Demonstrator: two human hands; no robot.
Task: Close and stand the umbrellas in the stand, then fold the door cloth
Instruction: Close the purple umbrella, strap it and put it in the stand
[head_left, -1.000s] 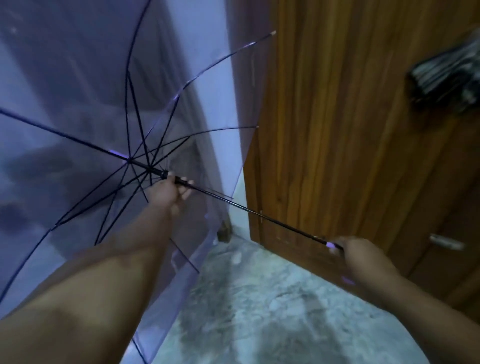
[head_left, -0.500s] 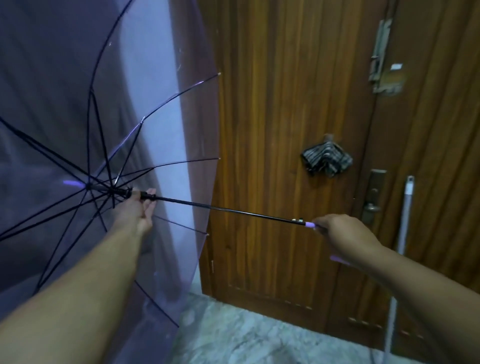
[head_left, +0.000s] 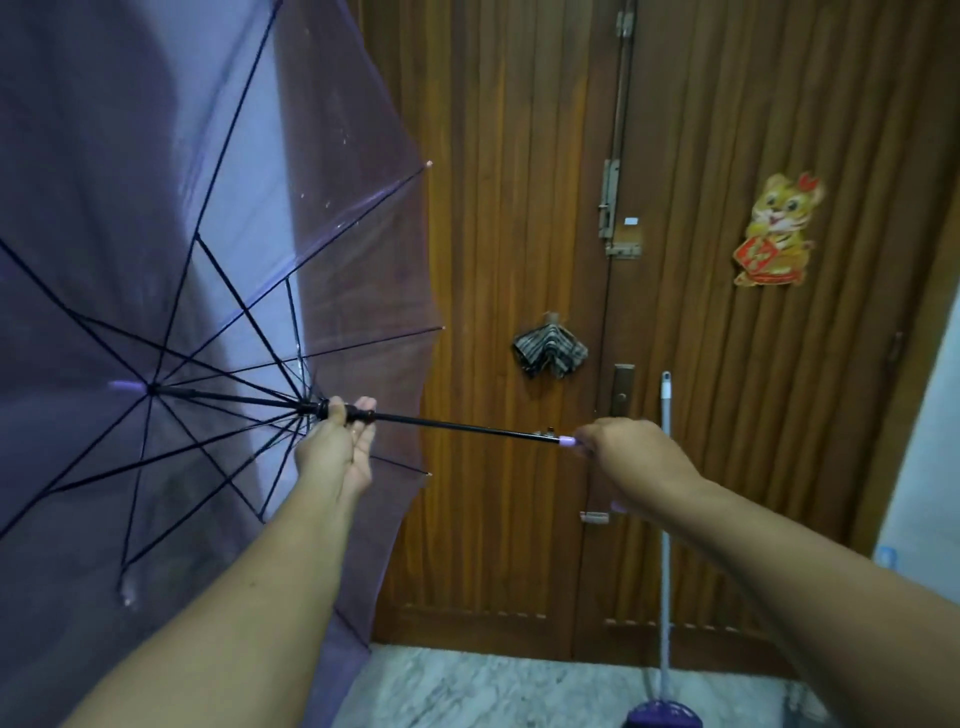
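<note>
Translucent purple umbrella (head_left: 156, 208), striped grey cloth (head_left: 550, 351), brown wooden door (head_left: 519, 156).

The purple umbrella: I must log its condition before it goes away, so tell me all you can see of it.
The purple umbrella is open, its see-through purple canopy spread over black ribs. Its thin black shaft lies nearly level, pointing left. The left hand grips the sliding runner; the right hand holds the lilac handle end.

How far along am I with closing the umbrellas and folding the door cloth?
Nothing looks finished yet. In hand: the clear purple umbrella is open, your left hand at the runner on the shaft, your right hand gripping the handle end. Left: collapse it and stand it in the stand, which is not in view. The striped cloth hangs bunched on the wooden door, unfolded.
</note>
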